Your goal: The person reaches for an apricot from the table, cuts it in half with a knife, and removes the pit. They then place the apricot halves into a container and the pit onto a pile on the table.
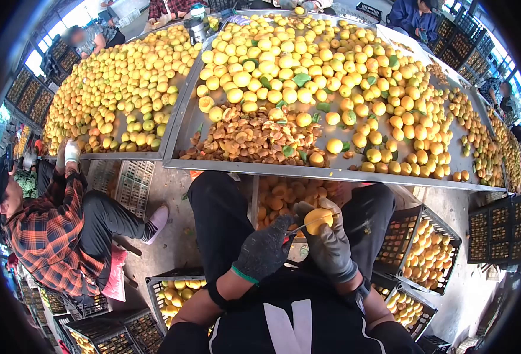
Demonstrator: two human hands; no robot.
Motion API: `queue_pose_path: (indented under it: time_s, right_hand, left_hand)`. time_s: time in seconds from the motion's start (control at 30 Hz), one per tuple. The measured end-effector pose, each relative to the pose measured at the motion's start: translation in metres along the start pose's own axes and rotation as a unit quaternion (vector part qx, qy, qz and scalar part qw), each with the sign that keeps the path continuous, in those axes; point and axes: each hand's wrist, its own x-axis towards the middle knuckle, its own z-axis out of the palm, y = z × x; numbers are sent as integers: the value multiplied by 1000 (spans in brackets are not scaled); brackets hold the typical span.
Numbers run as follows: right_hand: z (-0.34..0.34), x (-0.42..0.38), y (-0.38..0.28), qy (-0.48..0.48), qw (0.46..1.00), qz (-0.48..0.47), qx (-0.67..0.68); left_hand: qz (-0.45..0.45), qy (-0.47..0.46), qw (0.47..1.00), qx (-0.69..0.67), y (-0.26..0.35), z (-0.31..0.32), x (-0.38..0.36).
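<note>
My left hand (262, 251), in a dark glove with a green cuff, is closed round the handle of a small knife (295, 230). The knife's thin blade touches a yellow apricot (318, 220). Fingers and thumb of my right hand (333, 248), in a grey glove, grip this apricot above my lap. Below the table edge, between my knees, sits a container of orange apricot pieces (284, 197), partly hidden by my hands. On the metal table (260, 171) in front lie many whole apricots (272, 65) and a heap of brownish pieces (254, 134).
Black crates of apricots stand at my right (428, 253) and left (178, 295). A co-worker in a plaid shirt (54, 236) sits at left by another fruit-covered table (125, 82). A cup (195, 28) stands at the back. Other people work beyond the tables.
</note>
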Motion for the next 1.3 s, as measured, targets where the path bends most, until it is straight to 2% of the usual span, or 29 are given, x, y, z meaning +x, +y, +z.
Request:
queue_pose_path:
  time_s: [0.1,0.3,0.5,0.57,0.7,0.77,0.8,0.87,0.9,0.97,1.0,1.1,1.13,1.2,1.3]
  right_hand:
    - [2,0,0,-9,999,-19,-41]
    - [9,-1,-5,-20,996,-33,-86]
    - [5,-2,1,-41,983,-74,-161]
    - [3,-2,5,-10,987,-53,-154]
    - [10,5,9,63,994,-9,-94]
    - [0,7,10,107,981,50,-153]
    - [-2,8,6,106,981,49,-153]
    - [-4,12,-1,108,961,86,-241]
    - [3,12,-4,136,962,89,-220]
    - [7,11,-7,140,960,104,-220]
    - [8,11,-9,144,958,113,-221]
    - [-1,11,-5,110,962,125,-217]
    - [-3,11,-6,110,962,125,-217]
    - [-8,11,-9,48,959,162,-226]
    - [2,5,-16,14,959,133,-249]
  left_hand:
    - [-20,-14,1000,4,4,-2,0]
    - [-5,-1,1000,-8,4,-2,-1]
    - [47,26,998,-24,-4,7,4]
    - [30,-2,999,34,-10,13,5]
    - [4,-8,1000,14,-24,22,16]
    - [60,36,997,34,-32,31,15]
    - [61,37,997,34,-31,32,14]
    - [89,87,989,86,-29,35,11]
    - [87,86,989,87,-21,29,12]
    - [23,12,997,71,3,9,19]
    - [24,12,997,69,7,5,21]
    - [-22,-33,999,0,12,1,25]
    - [-17,-37,999,-16,12,1,25]
    - [-12,-40,999,-34,10,3,25]
    - [34,-37,998,-42,4,6,22]
